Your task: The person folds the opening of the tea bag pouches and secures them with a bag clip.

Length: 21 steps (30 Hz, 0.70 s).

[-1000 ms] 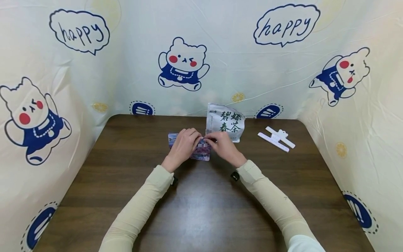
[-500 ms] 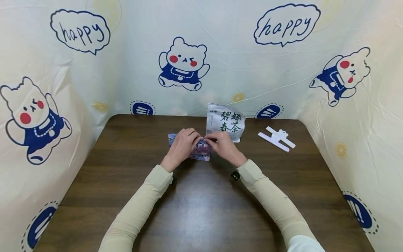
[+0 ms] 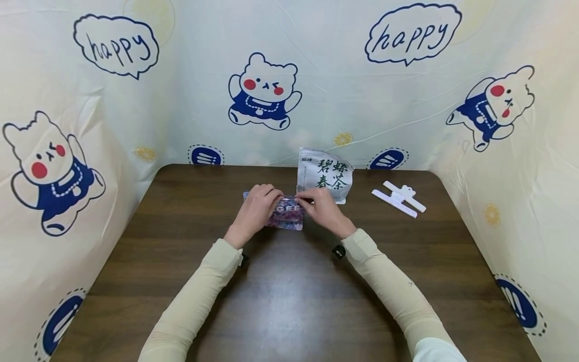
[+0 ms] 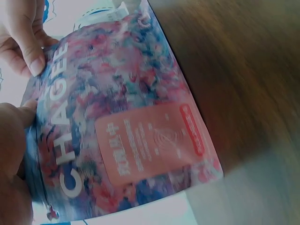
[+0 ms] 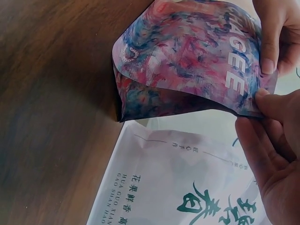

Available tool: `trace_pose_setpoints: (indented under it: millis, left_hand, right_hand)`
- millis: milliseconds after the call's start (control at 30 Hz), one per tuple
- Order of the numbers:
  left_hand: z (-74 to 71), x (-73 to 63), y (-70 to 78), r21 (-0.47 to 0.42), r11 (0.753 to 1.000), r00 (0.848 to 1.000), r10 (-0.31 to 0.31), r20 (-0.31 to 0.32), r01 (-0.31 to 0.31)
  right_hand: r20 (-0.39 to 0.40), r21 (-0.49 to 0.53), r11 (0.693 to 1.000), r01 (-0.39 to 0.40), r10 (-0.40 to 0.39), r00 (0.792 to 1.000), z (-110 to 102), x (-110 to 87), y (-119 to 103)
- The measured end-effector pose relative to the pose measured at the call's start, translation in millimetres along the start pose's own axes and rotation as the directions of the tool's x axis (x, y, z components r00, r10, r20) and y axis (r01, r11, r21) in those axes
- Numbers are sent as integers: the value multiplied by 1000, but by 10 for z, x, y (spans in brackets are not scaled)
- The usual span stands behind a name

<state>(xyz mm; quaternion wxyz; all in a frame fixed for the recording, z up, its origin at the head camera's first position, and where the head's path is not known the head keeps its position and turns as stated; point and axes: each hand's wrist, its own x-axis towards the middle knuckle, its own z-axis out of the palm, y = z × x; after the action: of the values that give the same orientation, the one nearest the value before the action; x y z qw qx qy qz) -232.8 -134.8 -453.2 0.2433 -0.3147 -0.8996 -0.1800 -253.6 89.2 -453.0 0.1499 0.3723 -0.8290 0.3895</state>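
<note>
A colourful pouch (image 3: 285,217) marked CHAGEE, in pink, blue and purple, stands on the table. My left hand (image 3: 257,207) pinches its top edge left of the middle; its thumb (image 4: 29,112) lies on the front near the zip seam. At the right end of that edge, my right hand (image 3: 323,208) pinches the corner between thumb and fingers (image 5: 255,150). The pouch's side gusset (image 5: 159,104) bulges in the right wrist view. Just behind the right hand stands a white pouch (image 3: 326,168) with green characters, its lower part partly hidden.
A white clip (image 3: 398,199) lies on the brown table (image 3: 289,296) to the right of both pouches. Behind the table hangs a pale curtain (image 3: 190,100) printed with cartoon bears, and it also closes off both sides.
My left hand has slid left along the top edge of the colourful pouch, away from the right hand, uncovering more lettering. The right hand keeps its pinch at the corner.
</note>
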Motion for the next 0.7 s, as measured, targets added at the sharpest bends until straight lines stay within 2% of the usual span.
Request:
trace_pose_setpoints:
  millis: [400,567,700]
  left_hand:
    - [-76,-78,-68,-3,999,999,-45,-28,45]
    - [-88,-101,-85,-22,997,997,-69,-37,68]
    - [-94,-96,-82,-44,996,996,-79,-47,77]
  right_hand:
    - [-30,-22,999,42,-42,999,22,-34,13]
    - [-31,-98,991,85,-89,996,33,-61,3]
    - [-23,-175,974,147,-153,988,32,-83,-16]
